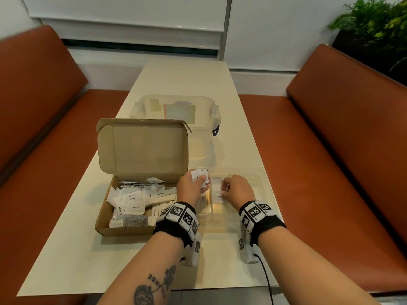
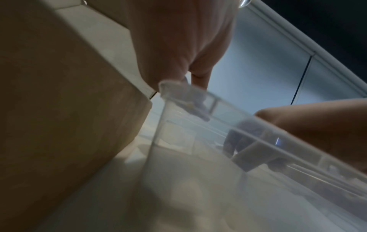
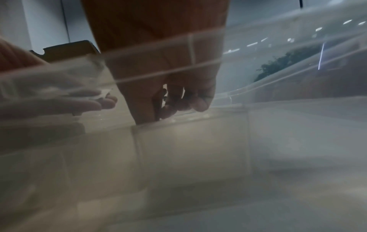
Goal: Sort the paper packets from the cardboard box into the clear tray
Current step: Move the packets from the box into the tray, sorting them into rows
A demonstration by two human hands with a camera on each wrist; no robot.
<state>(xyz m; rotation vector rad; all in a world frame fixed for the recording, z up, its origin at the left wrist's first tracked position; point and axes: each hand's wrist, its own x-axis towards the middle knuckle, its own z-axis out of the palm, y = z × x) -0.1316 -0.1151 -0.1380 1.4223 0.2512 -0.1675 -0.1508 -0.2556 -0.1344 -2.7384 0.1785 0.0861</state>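
Hands meet over the tray (image 1: 263, 179), which sits on the table (image 1: 182, 75) at about 5 o'clock from the table's middle, just beside the box (image 1: 103, 219). Left hand (image 1: 191, 188) hovers at the tray's 9 o'clock edge, fingers curled round a small fan of white packets (image 1: 199, 173), held clear above the rim. Right hand (image 1: 239, 191) is down inside the tray, fingertips bent and pinching a pepper packet (image 1: 218, 195) in a middle compartment; from the right wrist view the fingers (image 3: 200, 102) bunch low against the tray floor. One sugar packet (image 1: 202, 198) lies in the compartment at 9 o'clock of that one.

Box stands open at 9 o'clock of the tray, lid (image 1: 145, 146) tipped up and back, with a jumble of loose packets (image 1: 132, 201) piled inside, pepper and sugar labels showing. Clear lidded tub (image 1: 176, 111) sits at 12 o'clock behind both. Orange benches (image 1: 343, 137) flank the table.
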